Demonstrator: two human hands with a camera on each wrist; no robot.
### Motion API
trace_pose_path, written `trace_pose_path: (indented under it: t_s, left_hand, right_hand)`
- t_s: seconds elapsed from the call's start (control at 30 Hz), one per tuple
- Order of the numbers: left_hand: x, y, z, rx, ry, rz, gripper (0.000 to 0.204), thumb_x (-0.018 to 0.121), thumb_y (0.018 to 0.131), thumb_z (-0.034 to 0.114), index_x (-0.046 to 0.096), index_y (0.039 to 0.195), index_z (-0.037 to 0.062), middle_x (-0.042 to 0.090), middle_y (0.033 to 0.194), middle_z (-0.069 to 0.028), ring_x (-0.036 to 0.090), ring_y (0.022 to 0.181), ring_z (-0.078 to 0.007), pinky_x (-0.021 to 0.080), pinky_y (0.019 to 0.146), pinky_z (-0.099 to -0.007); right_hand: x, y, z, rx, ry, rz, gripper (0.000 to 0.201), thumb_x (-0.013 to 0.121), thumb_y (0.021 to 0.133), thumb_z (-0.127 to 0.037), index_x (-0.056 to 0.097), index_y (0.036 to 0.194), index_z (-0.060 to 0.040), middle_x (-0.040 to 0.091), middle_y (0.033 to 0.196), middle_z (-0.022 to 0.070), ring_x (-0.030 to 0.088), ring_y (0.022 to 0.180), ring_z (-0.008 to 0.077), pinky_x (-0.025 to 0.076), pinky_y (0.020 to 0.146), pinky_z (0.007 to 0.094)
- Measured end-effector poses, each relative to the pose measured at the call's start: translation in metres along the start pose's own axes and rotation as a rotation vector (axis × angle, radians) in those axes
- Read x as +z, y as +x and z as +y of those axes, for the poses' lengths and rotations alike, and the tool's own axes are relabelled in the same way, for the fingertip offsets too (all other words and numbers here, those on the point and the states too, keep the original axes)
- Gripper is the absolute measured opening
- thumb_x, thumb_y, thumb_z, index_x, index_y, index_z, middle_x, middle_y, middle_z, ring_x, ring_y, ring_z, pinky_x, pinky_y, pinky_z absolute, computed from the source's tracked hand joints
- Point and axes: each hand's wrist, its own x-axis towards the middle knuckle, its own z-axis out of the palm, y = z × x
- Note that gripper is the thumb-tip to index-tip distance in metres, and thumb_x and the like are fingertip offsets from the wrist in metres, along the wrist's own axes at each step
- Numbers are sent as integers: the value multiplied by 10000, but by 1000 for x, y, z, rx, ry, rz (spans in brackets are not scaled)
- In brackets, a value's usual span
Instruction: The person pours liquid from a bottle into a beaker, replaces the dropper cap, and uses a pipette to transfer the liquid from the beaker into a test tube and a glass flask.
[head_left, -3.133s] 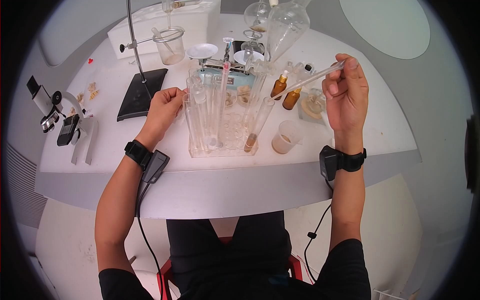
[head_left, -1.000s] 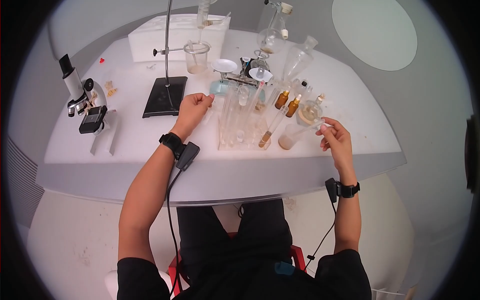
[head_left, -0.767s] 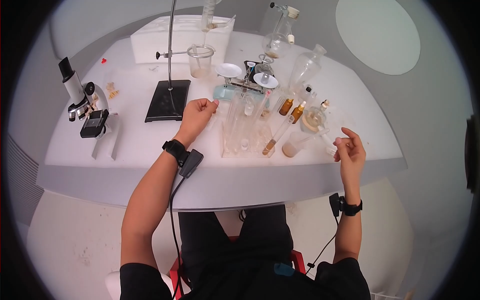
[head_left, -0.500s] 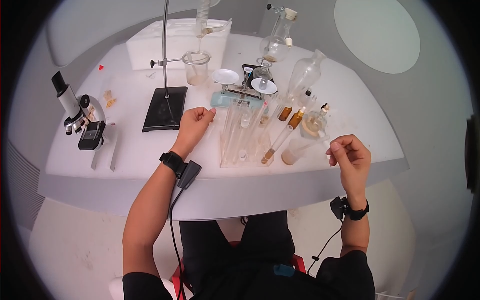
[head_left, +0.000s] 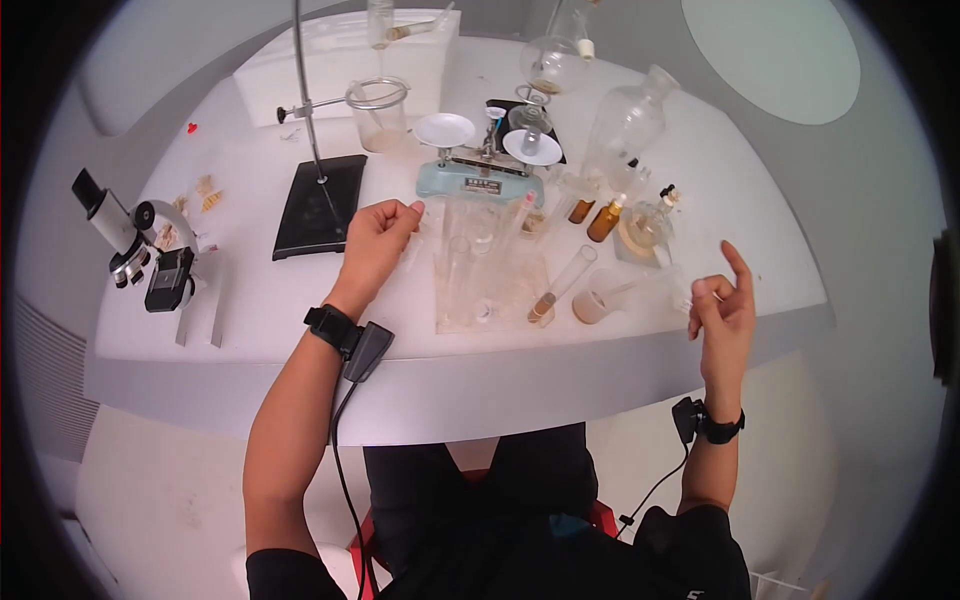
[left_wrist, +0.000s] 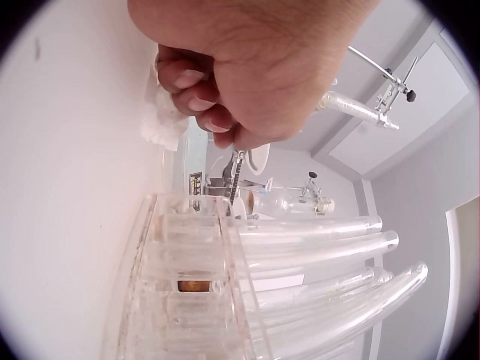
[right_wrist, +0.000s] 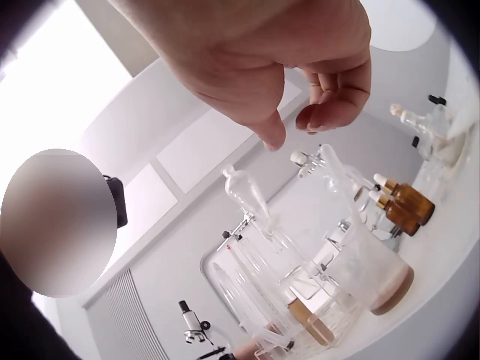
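Note:
My right hand (head_left: pixel 725 315) is raised above the table's right side, index finger extended, with nothing between its fingers in the right wrist view. Just beyond its fingertips, a clear glass tube (right_wrist: pixel 341 176) leans in a small plastic beaker (right_wrist: pixel 375 274) with brownish liquid at the bottom. Left of the beaker, a test tube (head_left: pixel 565 285) with brown contents stands tilted at the rack's right end. My left hand (head_left: pixel 378 240) rests by the rack's left side, fingers curled in. A crumpled white thing (left_wrist: pixel 161 124) shows behind those fingers. The clear rack (head_left: pixel 450 320) holds several test tubes.
Behind the rack stands a blue balance (head_left: pixel 480 185) with white pans. Brown dropper bottles (head_left: pixel 604 222), an alcohol lamp (head_left: pixel 645 238) and a large glass vessel (head_left: pixel 625 120) are at the right. A stand (head_left: pixel 320 205) and a microscope (head_left: pixel 140 240) occupy the left.
My right hand held the glass tube tilted over the test tube, then lowered it into the beaker, let go and drew right. The left hand stays beside the rack.

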Motion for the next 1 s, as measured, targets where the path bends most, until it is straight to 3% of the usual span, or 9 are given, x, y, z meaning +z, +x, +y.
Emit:
trace_pose_path:
  t_s: [0.13, 0.2, 0.33, 0.53, 0.63, 0.7, 0.87, 0.93, 1.0]
  left_hand:
    - [0, 4, -5, 26, -13, 18, 378, 655, 978, 294, 597, 702, 41, 436, 569, 86, 319, 521, -13, 234, 486, -233]
    - [0, 3, -5, 1, -38, 29, 372, 650, 981, 288, 592, 699, 52, 435, 571, 85, 327, 519, -13, 239, 487, -230]
    - [1, 4, -4, 5, -42, 33, 351, 647, 983, 270, 590, 709, 57, 442, 584, 84, 336, 524, -11, 248, 489, -224]
    - [0, 1, -5, 1, -56, 40, 271, 605, 995, 183, 597, 750, 68, 475, 625, 84, 365, 550, -4, 271, 502, -216]
    - [2, -2, -1, 45, -123, -2, 210, 591, 992, 144, 638, 806, 60, 556, 691, 77, 446, 599, 0, 345, 544, -201]
    - [9, -9, 9, 66, -116, 38, 140, 595, 977, 113, 683, 894, 41, 638, 795, 60, 533, 677, -11, 425, 626, -189]
    - [-1, -2, -12, -13, -129, 51, 121, 627, 941, 112, 706, 978, 28, 672, 863, 45, 578, 720, -31, 462, 672, -194]
    - [0, 2, -22, 219, 3, 72, 130, 649, 925, 135, 702, 985, 33, 674, 871, 41, 580, 715, -35, 457, 656, -198]
    - [-7, 5, -21, 182, 18, 28, 136, 658, 924, 156, 695, 979, 37, 669, 864, 41, 577, 706, -36, 451, 646, -197]
  right_hand:
    - [-3, 16, 20, 191, 37, -124, 594, 674, 945, -162, 408, 1438, 37, 541, 712, -32, 464, 537, 35, 377, 451, 198]
    - [-3, 26, 31, 280, 175, -308, 479, 657, 952, -154, 507, 1367, 33, 534, 706, -33, 459, 538, 33, 386, 461, 199]
    - [9, 34, 41, 304, 312, -379, 263, 647, 957, -138, 661, 1172, 12, 535, 690, -28, 463, 545, 31, 385, 477, 200]
    - [23, 56, 50, 158, 231, -581, 207, 665, 957, -169, 704, 1063, 6, 583, 721, -5, 473, 551, 23, 385, 482, 186]
    - [26, 61, 60, 126, 268, -632, 200, 673, 961, -172, 710, 1044, 7, 636, 763, 17, 479, 555, 24, 391, 484, 182]
    - [29, 60, 69, 125, 299, -598, 186, 671, 965, -159, 716, 1034, 7, 667, 801, 32, 494, 564, 28, 397, 484, 184]
    - [30, 55, 82, 100, 346, -494, 157, 657, 974, -123, 740, 994, 9, 726, 896, 71, 546, 599, 41, 414, 485, 192]
    - [29, 55, 81, 74, 346, -507, 159, 659, 972, -119, 750, 980, 11, 733, 909, 73, 580, 631, 51, 424, 487, 195]
    - [29, 53, 81, 75, 335, -508, 158, 662, 970, -119, 751, 977, 11, 738, 932, 79, 589, 644, 54, 430, 490, 196]
